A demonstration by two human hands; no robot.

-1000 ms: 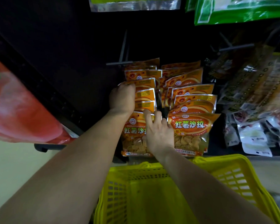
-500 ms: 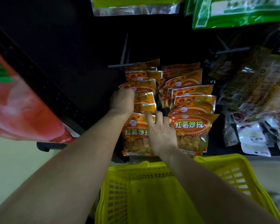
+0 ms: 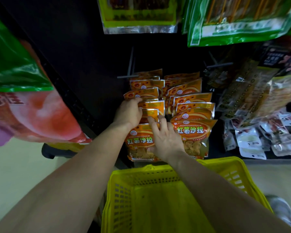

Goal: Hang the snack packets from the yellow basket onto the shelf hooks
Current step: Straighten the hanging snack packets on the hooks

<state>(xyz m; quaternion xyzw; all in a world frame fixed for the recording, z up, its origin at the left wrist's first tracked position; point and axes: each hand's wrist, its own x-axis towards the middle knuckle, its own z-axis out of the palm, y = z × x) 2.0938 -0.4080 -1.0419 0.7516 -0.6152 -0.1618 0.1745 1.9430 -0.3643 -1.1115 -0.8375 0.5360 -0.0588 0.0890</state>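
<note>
Hanging packets (image 3: 140, 140): left hand (image 3: 128, 113) grips, right hand (image 3: 166, 140) touches.

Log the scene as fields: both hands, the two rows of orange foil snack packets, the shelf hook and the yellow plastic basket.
left hand: grips the left edge of the left row of orange foil snack packets
right hand: fingers straight, resting on that row's front packets
right row of orange packets: hanging alongside, untouched
grey metal shelf hook: shows above the left row
yellow plastic lattice basket: below both forearms, in front of the shelf
</note>
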